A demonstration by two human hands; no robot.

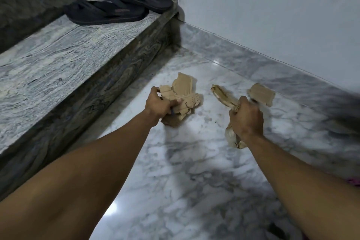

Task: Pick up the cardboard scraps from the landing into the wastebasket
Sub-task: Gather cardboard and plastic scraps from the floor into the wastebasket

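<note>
My left hand (158, 104) grips a bundle of torn brown cardboard scraps (185, 93), held just above the white marble landing (185, 181). My right hand (246, 119) grips a long crumpled cardboard strip (222, 95) whose ends stick out above and below the fist. One more flat cardboard scrap (262, 94) is just beyond my right hand, near the wall skirting; whether it lies on the floor or belongs to the held strip I cannot tell. No wastebasket is in view.
A grey granite step (68, 60) rises along the left, with a pair of black sandals (116, 4) on it at the far end. A pale wall (272, 15) with a marble skirting closes the right side. A dark blurred shape sits at the right edge.
</note>
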